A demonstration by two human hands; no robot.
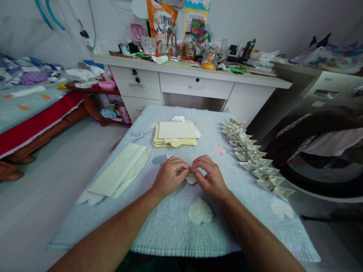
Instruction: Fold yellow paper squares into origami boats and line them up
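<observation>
Both of my hands meet over the middle of the cloth-covered table. My left hand pinches one edge of a small folded piece of paper, thumb against fingertips. From the other side my right hand pinches the same paper, its fingertips touching those of the left. Part of the paper hangs below the fingers; the rest is hidden by them. Beyond my hands lies a stack of cream and yellow paper sheets. Rows of folded paper boats stand along the table's right side.
A folded pale green sheet lies on the left of the table. Behind stands a white desk crowded with a jar, an orange bag and a pink clock. A bed is left, a washing machine right.
</observation>
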